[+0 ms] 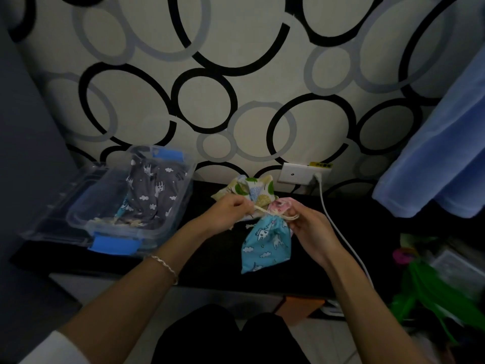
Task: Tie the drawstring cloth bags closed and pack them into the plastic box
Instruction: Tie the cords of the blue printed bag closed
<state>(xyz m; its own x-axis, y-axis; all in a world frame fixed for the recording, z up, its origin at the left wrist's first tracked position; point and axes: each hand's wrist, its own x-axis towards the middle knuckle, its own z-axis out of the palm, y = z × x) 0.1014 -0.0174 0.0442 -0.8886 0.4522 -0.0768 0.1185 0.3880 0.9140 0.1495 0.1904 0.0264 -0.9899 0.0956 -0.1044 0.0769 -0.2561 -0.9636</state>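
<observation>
Blue cloth printed with white clouds and animals is what you are working on: the blue bag lies on the black surface right in front of you, body towards you and gathered neck pointing away. That leaves the cream drawstring free to be drawn out sideways. Your left hand sits just left of the neck with its fingers curled in, pinching one run of the cord. Your right hand sits just right of the neck, also curled, with the cord's looped end pinched between thumb and fingers. The cord runs straight across the neck between them, so you appear to be cinching the mouth shut or drawing up a knot; which of the two is too small to tell. Neither hand grips the cloth itself, so I judge that the bag's own weight on the surface gives you something to pull against. Touching the bag's neck on the far side are a leaf-print bag and a pink bag, kept close, presumably as the next to tie. Well to the left of the blue bag stands the clear plastic box with its blue latches undone and its top open. Grey cloud-print bags are already inside, near enough for a short reach. A white cable runs past the bag's right side from a wall socket beyond it.
</observation>
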